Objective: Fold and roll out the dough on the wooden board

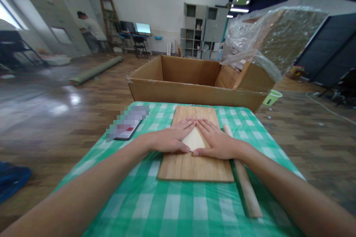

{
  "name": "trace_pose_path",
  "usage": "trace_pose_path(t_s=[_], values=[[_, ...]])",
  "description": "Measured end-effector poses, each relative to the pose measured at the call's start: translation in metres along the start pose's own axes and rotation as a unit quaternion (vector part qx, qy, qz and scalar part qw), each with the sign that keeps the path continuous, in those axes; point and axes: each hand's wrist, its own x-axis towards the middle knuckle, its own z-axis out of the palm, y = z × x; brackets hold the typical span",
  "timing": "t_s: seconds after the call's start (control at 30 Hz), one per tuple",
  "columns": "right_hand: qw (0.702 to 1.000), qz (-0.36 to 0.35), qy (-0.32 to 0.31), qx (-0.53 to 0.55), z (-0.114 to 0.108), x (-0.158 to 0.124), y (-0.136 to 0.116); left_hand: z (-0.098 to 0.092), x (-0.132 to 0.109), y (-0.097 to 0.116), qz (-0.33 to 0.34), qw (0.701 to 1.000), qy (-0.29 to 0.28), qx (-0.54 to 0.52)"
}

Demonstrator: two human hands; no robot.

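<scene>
A pale, flat sheet that looks like dough (pixel 195 140) lies on a wooden cutting board (pixel 194 168). My left hand (pixel 175 136) rests flat on its left side, fingers stretched out toward the middle. From the right, my right hand (pixel 215 141) lies flat on it too, its fingers angled inward. The fingertips of both hands almost meet at the top, and the thumbs come close at the bottom, framing a triangle of the sheet. Its outer edges are hidden under my palms. A wooden rolling pin (pixel 247 189) lies right of the board, partly beneath my right forearm.
A green checked tablecloth (pixel 150 200) covers the table. A blurred-out, flat device (pixel 128 124) lies at the back left. Beyond the far edge stands a large open cardboard box (pixel 189 92), with plastic-wrapped goods (pixel 280 37) to its right. A person (pixel 93 29) is in the far left background.
</scene>
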Motion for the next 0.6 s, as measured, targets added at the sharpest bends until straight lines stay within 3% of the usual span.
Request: trace_pose_path(t_s=[0.27,0.4,0.6], values=[[0.998,0.030,-0.057,0.016,-0.021,-0.007,-0.006,-0.006,-0.004,-0.015,0.004,1.000,-0.010,0.001],[0.998,0.043,-0.039,0.010,-0.035,-0.009,0.005,-0.011,-0.005,-0.009,-0.037,0.998,-0.042,0.000],[0.971,0.237,0.021,-0.036,-0.076,-0.024,0.030,-0.017,-0.007,0.004,-0.079,0.995,-0.058,0.016]])
